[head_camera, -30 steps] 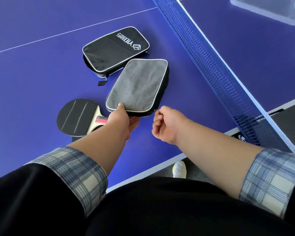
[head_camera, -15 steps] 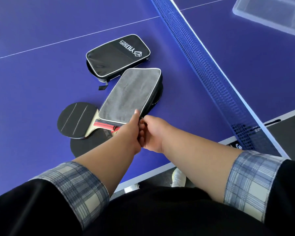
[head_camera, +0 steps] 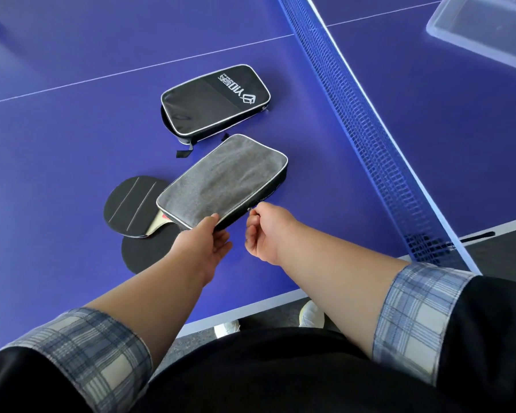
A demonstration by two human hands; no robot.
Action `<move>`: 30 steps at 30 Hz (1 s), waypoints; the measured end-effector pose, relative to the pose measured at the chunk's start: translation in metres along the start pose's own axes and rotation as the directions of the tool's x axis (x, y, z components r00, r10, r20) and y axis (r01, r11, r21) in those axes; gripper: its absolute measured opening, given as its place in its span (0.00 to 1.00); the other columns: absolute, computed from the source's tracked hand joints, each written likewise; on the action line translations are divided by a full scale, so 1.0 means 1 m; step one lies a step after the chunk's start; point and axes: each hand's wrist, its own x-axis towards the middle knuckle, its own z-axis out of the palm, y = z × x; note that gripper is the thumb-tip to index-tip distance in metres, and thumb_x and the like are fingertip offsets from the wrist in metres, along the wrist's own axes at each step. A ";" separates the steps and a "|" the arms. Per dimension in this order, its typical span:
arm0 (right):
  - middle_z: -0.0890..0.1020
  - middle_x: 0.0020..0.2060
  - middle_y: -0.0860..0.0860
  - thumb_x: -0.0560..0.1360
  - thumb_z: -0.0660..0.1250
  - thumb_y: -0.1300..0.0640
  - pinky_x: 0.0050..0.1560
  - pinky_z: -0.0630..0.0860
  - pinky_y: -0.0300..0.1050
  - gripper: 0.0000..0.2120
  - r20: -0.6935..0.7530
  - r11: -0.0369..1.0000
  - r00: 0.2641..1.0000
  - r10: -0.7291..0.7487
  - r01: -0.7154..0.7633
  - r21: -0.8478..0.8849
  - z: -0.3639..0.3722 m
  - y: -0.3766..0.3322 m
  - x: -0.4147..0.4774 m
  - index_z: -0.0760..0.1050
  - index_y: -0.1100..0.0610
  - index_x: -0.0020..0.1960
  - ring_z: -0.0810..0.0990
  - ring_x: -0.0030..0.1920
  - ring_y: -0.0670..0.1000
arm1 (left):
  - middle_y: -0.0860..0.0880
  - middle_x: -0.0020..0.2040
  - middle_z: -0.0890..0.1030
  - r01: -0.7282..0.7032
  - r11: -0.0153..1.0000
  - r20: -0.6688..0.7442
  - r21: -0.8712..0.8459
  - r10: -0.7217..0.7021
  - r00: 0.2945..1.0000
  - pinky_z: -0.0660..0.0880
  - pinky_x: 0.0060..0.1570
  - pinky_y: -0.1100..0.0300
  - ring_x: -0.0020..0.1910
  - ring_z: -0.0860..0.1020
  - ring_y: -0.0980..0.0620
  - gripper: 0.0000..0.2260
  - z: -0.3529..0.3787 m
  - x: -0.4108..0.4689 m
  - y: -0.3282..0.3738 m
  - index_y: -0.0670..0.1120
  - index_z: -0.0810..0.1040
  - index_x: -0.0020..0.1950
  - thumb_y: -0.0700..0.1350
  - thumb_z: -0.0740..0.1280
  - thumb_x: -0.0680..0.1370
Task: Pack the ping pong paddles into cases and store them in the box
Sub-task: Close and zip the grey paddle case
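A grey-faced paddle case lies tilted on the blue table, its near end raised. My left hand grips its near corner, thumb on top. My right hand pinches the zipper pull on the case's right edge. A black paddle with a wooden and red handle lies left of the case, its handle partly under it. A second black disc lies below that paddle, partly hidden by my left arm. A black case with white lettering rests further back.
The blue net runs diagonally on the right. A clear plastic box stands beyond the net at the top right. The table's white edge is close to my body, with white shoes on the floor below.
The grey case has turned and shifted towards the paddle. My right hand came in beside my left hand at the case's near corner, then drew away rightwards along the zipper edge.
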 end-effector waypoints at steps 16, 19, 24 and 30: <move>0.67 0.22 0.45 0.75 0.52 0.59 0.30 0.62 0.37 0.10 -0.146 0.991 0.989 -0.036 0.054 0.121 -0.040 -0.031 0.004 0.69 0.53 0.39 0.63 0.25 0.47 | 0.46 0.37 0.75 -0.061 0.998 -0.094 0.020 0.062 0.994 0.80 0.38 0.57 0.33 0.76 0.53 0.07 0.025 0.014 0.010 0.43 0.75 0.54 0.44 0.68 0.80; 0.66 0.23 0.44 0.76 0.51 0.60 0.31 0.62 0.37 0.11 -0.062 0.991 0.998 -0.009 0.017 0.135 -0.042 -0.035 0.000 0.68 0.52 0.38 0.63 0.25 0.47 | 0.48 0.37 0.76 -0.080 0.996 -0.159 -0.029 0.074 0.985 0.81 0.38 0.57 0.31 0.76 0.55 0.09 0.032 0.019 0.019 0.43 0.76 0.57 0.47 0.67 0.80; 0.70 0.25 0.44 0.83 0.55 0.54 0.29 0.67 0.36 0.14 0.157 0.996 0.983 0.091 -0.089 -0.022 -0.038 -0.030 -0.009 0.68 0.51 0.39 0.66 0.26 0.45 | 0.54 0.46 0.82 0.011 0.994 -0.176 -0.110 -0.031 0.984 0.80 0.51 0.54 0.37 0.83 0.53 0.19 0.056 0.008 0.014 0.50 0.75 0.54 0.63 0.70 0.74; 0.76 0.33 0.53 0.82 0.55 0.58 0.31 0.71 0.41 0.11 0.144 0.541 0.975 -0.170 0.215 -0.813 -0.054 -0.036 -0.018 0.73 0.57 0.44 0.72 0.29 0.50 | 0.50 0.35 0.82 0.149 0.988 0.062 0.045 -0.152 0.986 0.80 0.37 0.55 0.24 0.79 0.49 0.21 0.103 -0.007 -0.026 0.43 0.76 0.44 0.61 0.71 0.74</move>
